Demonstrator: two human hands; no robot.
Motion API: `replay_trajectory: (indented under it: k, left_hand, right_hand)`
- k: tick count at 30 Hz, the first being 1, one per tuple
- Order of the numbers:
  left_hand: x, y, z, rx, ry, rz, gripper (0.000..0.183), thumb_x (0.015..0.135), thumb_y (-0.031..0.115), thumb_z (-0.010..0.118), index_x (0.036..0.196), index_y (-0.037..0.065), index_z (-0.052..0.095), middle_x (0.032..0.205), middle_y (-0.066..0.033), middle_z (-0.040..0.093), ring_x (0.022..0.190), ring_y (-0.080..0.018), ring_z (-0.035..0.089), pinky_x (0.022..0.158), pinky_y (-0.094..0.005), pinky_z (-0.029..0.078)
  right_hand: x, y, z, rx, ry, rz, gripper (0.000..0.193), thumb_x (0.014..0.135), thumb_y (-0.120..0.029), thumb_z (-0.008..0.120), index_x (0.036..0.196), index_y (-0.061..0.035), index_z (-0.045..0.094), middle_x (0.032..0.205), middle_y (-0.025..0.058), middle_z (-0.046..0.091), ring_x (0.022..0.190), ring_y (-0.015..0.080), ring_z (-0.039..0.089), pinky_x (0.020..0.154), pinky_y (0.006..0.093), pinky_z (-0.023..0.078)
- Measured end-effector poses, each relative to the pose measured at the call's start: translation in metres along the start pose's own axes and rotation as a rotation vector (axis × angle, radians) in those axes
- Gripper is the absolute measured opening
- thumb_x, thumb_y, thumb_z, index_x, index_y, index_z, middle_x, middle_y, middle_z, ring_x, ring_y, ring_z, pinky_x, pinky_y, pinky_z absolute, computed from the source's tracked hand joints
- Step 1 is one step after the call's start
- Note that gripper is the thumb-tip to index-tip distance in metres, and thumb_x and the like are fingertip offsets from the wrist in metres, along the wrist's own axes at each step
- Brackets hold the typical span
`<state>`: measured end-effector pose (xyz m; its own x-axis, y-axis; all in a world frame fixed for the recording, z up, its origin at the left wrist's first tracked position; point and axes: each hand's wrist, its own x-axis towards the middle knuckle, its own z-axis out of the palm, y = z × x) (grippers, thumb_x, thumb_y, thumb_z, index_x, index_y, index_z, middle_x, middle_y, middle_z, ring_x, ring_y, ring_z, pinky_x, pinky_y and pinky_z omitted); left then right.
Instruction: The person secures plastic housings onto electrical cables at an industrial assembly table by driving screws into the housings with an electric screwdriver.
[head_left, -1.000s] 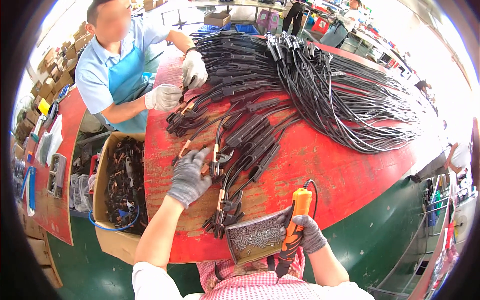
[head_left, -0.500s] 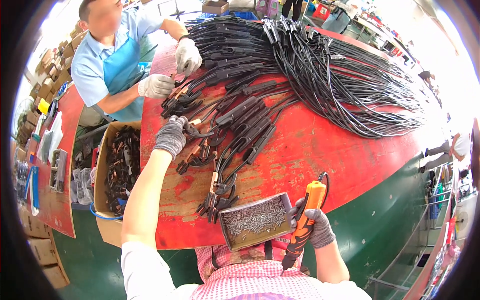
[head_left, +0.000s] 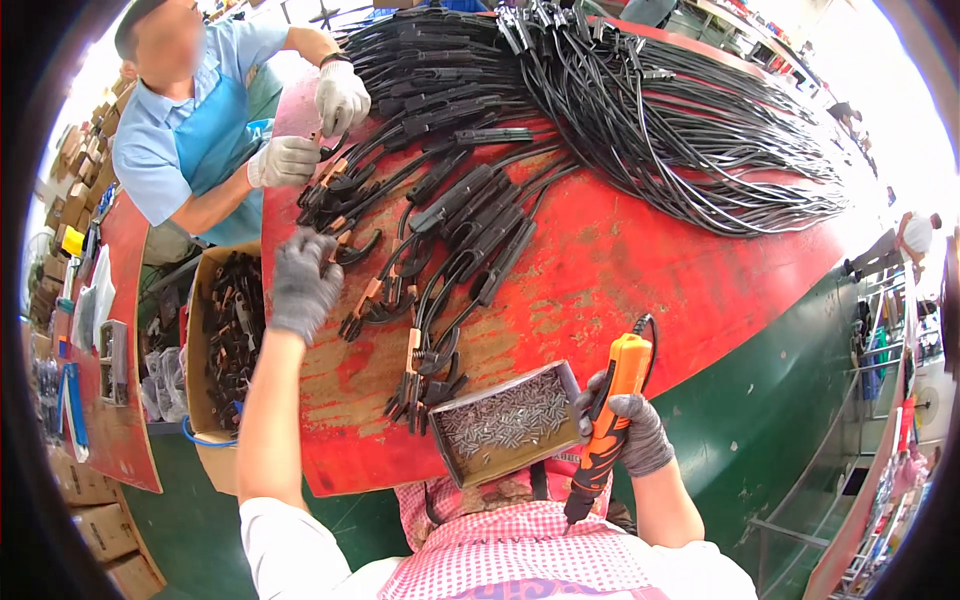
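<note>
worn paint, knit gloves, plastic tool

my grey knit glove [head_left: 300, 285] rests on the chipped, rough red tabletop [head_left: 640, 290]; my right holds a glossy orange plastic screwdriver [head_left: 610, 420] beside shiny metal screws [head_left: 505, 420].

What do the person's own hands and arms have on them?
Both hands wear dark grey knitted gloves: left hand, right hand. The forearms are bare below short white sleeves. A pink-and-white checked apron covers the chest.
</note>
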<state>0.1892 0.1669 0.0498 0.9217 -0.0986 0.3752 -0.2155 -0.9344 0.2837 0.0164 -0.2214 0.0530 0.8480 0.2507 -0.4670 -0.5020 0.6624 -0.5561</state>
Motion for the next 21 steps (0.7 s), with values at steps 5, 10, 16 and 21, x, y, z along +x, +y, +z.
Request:
replay_trajectory:
  k: [5, 10, 16, 21]
  left_hand:
    - [-0.111, 0.079, 0.008, -0.233, -0.236, 0.132, 0.07, 0.066, 0.029, 0.071, 0.121, 0.001, 0.038, 0.09, -0.016, 0.057, 0.081, -0.0281, 0.058, 0.071, -0.0336, 0.046]
    - [-0.107, 0.065, -0.003, -0.757, -0.562, -0.45, 0.054, 0.072, 0.01, 0.06, 0.121, 0.005, 0.039, 0.09, -0.0117, 0.058, 0.073, -0.025, 0.06, 0.066, -0.0311, 0.049]
    - [-0.059, -0.012, -0.022, -0.51, -0.194, -0.215, 0.038, 0.074, 0.0, 0.053, 0.111, 0.004, 0.045, 0.082, -0.0066, 0.055, 0.078, -0.0201, 0.057, 0.066, -0.0291, 0.048]
    - [-0.09, 0.051, -0.012, -0.446, -0.283, -0.385, 0.042, 0.072, 0.017, 0.063, 0.109, 0.005, 0.049, 0.1, -0.0163, 0.053, 0.09, -0.0309, 0.053, 0.08, -0.0383, 0.044]
  right_hand:
    - [0.002, 0.002, 0.003, 0.007, 0.012, 0.017, 0.041, 0.067, -0.022, 0.066, 0.1, -0.0037, 0.049, 0.084, 0.0173, 0.058, 0.065, 0.0252, 0.06, 0.057, 0.0366, 0.052]
    - [0.009, 0.004, 0.014, -0.037, 0.004, 0.069, 0.041, 0.067, -0.022, 0.066, 0.1, -0.0034, 0.049, 0.085, 0.0162, 0.059, 0.066, 0.0257, 0.061, 0.059, 0.038, 0.052]
    - [0.005, 0.005, 0.015, -0.028, -0.047, 0.017, 0.039, 0.067, -0.02, 0.065, 0.1, -0.0041, 0.049, 0.085, 0.0166, 0.059, 0.066, 0.0259, 0.061, 0.058, 0.0381, 0.052]
    - [-0.001, 0.007, 0.003, -0.01, -0.021, 0.018, 0.039, 0.068, -0.02, 0.065, 0.1, -0.0045, 0.048, 0.086, 0.0147, 0.059, 0.067, 0.0247, 0.061, 0.058, 0.0369, 0.052]
